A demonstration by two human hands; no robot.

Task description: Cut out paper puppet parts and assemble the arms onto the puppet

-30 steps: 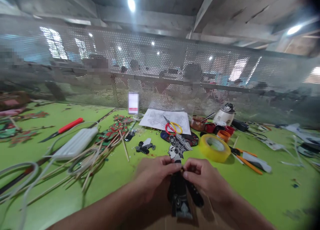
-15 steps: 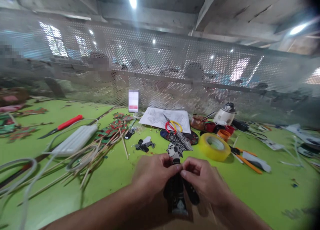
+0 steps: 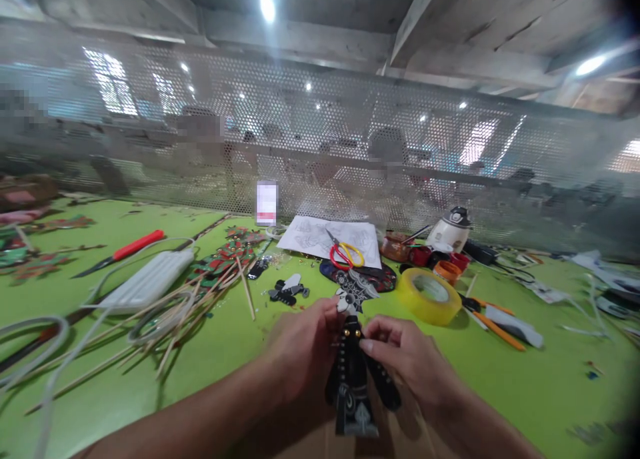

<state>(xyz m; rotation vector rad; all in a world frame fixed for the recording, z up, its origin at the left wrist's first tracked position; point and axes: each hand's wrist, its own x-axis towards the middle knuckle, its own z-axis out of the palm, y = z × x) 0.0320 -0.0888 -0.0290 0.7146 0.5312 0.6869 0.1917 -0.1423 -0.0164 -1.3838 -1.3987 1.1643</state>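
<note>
A flat, jointed shadow puppet [image 3: 356, 386] in black and white is held upright in front of me. Its patterned head, with a web-like headdress, leans over the black body. Two small gold fasteners [image 3: 353, 334] show at the shoulders. My left hand [image 3: 306, 342] grips the puppet's left edge near the neck, its fingers partly hidden behind. On the other side, my right hand [image 3: 407, 349] pinches the right shoulder between thumb and fingers. Loose black and grey puppet pieces [image 3: 287, 290] lie on the table just beyond my left hand.
On the green table [image 3: 545, 392] are yellow tape [image 3: 431, 297], orange-handled pliers [image 3: 500, 324], scissors [image 3: 346, 254] on paper [image 3: 305, 236], and paint jars [image 3: 447, 272]. Leftward lie wooden sticks [image 3: 195, 306], a white power strip [image 3: 150, 280] and a red-handled knife [image 3: 137, 244]. A perforated screen [image 3: 320, 146] stands behind.
My left thumb has drawn back from the puppet's front, exposing the gold fasteners. The puppet's head has tilted and dropped slightly. My right hand stays at the shoulder.
</note>
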